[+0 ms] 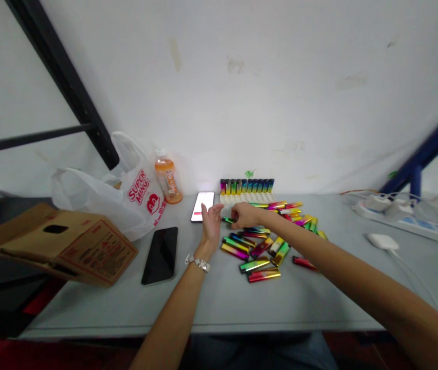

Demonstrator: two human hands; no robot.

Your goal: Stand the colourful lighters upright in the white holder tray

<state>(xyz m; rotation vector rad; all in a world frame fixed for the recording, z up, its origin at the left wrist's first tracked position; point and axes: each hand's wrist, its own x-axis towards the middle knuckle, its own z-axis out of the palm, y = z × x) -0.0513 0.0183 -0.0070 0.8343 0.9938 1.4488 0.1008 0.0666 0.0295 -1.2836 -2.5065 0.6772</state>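
Note:
My right hand [245, 215] reaches across the loose lighters with its fingers closed on a green lighter [227, 220], whose end sticks out toward my left hand. My left hand [212, 223] is open beside it, fingers apart, with nothing visible in it; a bracelet [198, 262] circles that wrist. Behind my right hand stands a white rack [248, 198], its back row filled with several upright shiny lighters [244, 186]. Many-coloured metallic lighters lie scattered on the table, among them a red and gold lighter [264, 275] and a green and gold lighter [255, 264].
A lit phone [198, 201] lies behind my left hand, and a dark phone [160, 256] lies further left. On the left are an orange drink bottle [168, 177], a plastic bag [126, 198] and a cardboard box [76, 246]. A charger [383, 241] and power strip [412, 222] sit right.

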